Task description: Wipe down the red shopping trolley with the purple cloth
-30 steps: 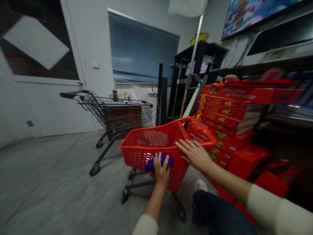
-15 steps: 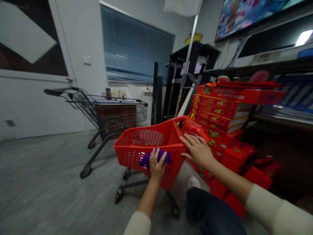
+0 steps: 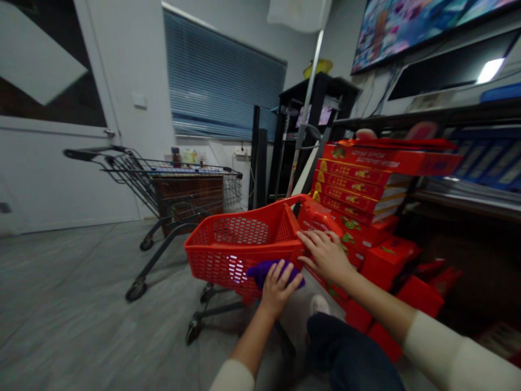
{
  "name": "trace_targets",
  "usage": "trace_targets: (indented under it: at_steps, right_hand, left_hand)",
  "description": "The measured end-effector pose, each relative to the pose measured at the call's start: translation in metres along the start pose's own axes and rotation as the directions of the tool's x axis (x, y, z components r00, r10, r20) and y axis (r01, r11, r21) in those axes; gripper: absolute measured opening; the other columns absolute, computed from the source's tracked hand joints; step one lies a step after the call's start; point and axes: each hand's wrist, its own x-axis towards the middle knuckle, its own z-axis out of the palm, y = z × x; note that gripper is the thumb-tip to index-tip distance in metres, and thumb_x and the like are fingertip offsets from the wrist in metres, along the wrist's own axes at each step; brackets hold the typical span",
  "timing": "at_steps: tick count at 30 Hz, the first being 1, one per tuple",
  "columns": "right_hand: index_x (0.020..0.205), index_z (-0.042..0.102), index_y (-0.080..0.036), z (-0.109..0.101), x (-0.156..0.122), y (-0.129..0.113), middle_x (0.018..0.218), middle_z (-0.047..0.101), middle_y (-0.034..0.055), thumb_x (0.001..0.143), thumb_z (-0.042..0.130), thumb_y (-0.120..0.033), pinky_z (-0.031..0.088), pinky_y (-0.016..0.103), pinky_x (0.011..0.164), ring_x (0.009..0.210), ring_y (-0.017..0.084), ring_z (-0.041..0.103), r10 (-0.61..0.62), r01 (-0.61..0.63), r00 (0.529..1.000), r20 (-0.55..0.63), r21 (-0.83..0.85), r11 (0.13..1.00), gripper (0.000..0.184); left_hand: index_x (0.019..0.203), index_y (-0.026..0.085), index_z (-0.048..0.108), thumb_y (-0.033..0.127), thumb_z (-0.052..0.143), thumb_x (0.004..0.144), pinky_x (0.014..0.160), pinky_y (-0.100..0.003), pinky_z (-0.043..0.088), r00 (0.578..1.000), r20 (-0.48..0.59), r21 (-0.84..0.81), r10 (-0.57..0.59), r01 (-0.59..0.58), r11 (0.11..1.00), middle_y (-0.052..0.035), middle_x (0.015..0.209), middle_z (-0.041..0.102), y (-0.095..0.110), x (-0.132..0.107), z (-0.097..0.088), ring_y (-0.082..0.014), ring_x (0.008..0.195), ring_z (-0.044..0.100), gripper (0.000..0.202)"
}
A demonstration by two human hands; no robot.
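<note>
A small red plastic shopping cart (image 3: 228, 252) stands on the floor in front of me. My left hand (image 3: 275, 288) presses a purple cloth (image 3: 264, 270) against the cart's near side wall, fingers wrapped over the cloth. My right hand (image 3: 323, 254) rests on the cart's red handle end at the right, fingers spread flat over it. My knee in dark trousers (image 3: 350, 353) is below the hands.
A metal wire shopping cart (image 3: 171, 184) stands behind on the left, near a white door. Stacked red flat boxes (image 3: 366, 184) sit right of the red cart, under dark shelving. A black rack (image 3: 301, 130) and a blind-covered window are at the back. Grey floor lies to the left.
My left hand has slid the purple cloth to the right and lower along the cart's side. My right hand stays on the handle. The view has drifted right.
</note>
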Motion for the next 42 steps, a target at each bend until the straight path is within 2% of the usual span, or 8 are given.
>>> trace_targets:
  at_steps: [6,10,18,23,28,34,38,42]
  right_hand:
    - [0.144,0.045,-0.023,-0.002,0.0,0.001,0.131,0.061,0.0119,0.093,0.053,-0.046,0.024,0.046,0.102,0.118,0.029,0.049,0.001,-0.002,1.0,0.024,0.024,1.0,0.057]
    - [0.142,0.048,-0.023,-0.002,0.0,0.003,0.13,0.062,0.0106,0.093,0.053,-0.045,0.024,0.044,0.102,0.118,0.028,0.05,-0.011,0.01,1.0,0.028,0.044,0.999,0.054]
    - [0.139,0.051,-0.025,-0.002,0.001,0.002,0.129,0.063,0.0081,0.097,0.046,-0.04,0.025,0.044,0.101,0.116,0.026,0.052,-0.004,0.003,1.0,0.02,0.078,0.997,0.045]
    - [0.137,0.052,-0.026,-0.004,0.0,-0.001,0.129,0.063,0.007,0.098,0.044,-0.039,0.026,0.043,0.101,0.116,0.025,0.052,0.002,-0.005,1.0,0.025,0.108,0.994,0.043]
    - [0.136,0.054,-0.026,-0.003,-0.001,-0.002,0.127,0.065,0.0066,0.098,0.045,-0.039,0.025,0.044,0.102,0.115,0.024,0.053,0.02,-0.022,1.0,0.015,0.133,0.991,0.041]
    - [0.132,0.056,-0.025,-0.001,0.0,-0.005,0.126,0.066,0.0056,0.099,0.042,-0.037,0.024,0.043,0.102,0.113,0.023,0.054,0.038,-0.032,0.999,-0.027,0.2,0.979,0.038]
    - [0.127,0.06,-0.025,-0.001,0.001,-0.008,0.121,0.068,0.0056,0.099,0.042,-0.035,0.024,0.043,0.1,0.109,0.022,0.055,0.053,-0.037,0.996,-0.067,0.229,0.973,0.035]
    - [0.122,0.063,-0.026,-0.002,0.001,-0.011,0.117,0.07,0.0053,0.099,0.043,-0.034,0.025,0.041,0.097,0.105,0.022,0.056,0.071,-0.045,0.992,-0.102,0.242,0.969,0.032]
  left_hand:
    - [0.126,0.035,0.06,0.026,0.056,0.093,0.117,-0.04,0.03,0.926,0.195,-0.058,0.324,-0.319,0.946,0.0,0.15,0.047,0.0,-0.052,0.005,-0.0193,0.14,0.04,0.035]
    - [0.123,0.034,0.062,0.028,0.056,0.093,0.116,-0.039,0.032,0.939,0.183,-0.02,0.29,-0.291,0.957,0.0005,0.147,0.049,-0.011,-0.078,-0.001,-0.0196,0.14,0.039,0.032]
    - [0.133,0.036,0.056,0.013,0.053,0.09,0.115,-0.047,0.034,0.982,-0.162,-0.01,-0.092,0.092,0.996,-0.0045,0.145,0.047,-0.038,0.019,-0.032,-0.0271,0.145,0.029,0.049]
    - [0.13,0.033,0.058,0.029,0.055,0.092,0.113,-0.048,0.036,0.981,0.013,-0.035,-0.196,0.196,0.98,-0.0056,0.143,0.049,-0.047,0.076,-0.05,-0.0274,0.141,0.035,0.039]
    - [0.121,0.026,0.063,0.036,0.048,0.094,0.104,-0.043,0.042,0.827,0.23,0.136,-0.513,0.495,0.858,-0.0079,0.128,0.061,-0.089,0.081,-0.078,-0.0244,0.118,0.054,0.033]
    - [0.111,0.023,0.066,0.037,0.044,0.094,0.091,-0.032,0.046,0.617,0.473,0.348,-0.629,0.525,0.777,-0.0055,0.11,0.067,-0.149,0.074,-0.116,-0.02,0.098,0.062,0.031]
    - [0.105,0.023,0.068,0.051,0.036,0.096,0.086,-0.032,0.045,0.569,0.502,0.432,-0.652,0.488,0.758,-0.0075,0.107,0.067,-0.135,0.088,-0.119,-0.0214,0.096,0.063,0.043]
    - [0.103,0.023,0.069,0.066,0.03,0.093,0.082,-0.033,0.046,0.56,0.48,0.435,-0.675,0.516,0.738,-0.0102,0.103,0.067,-0.085,0.114,-0.101,-0.0233,0.093,0.064,0.059]
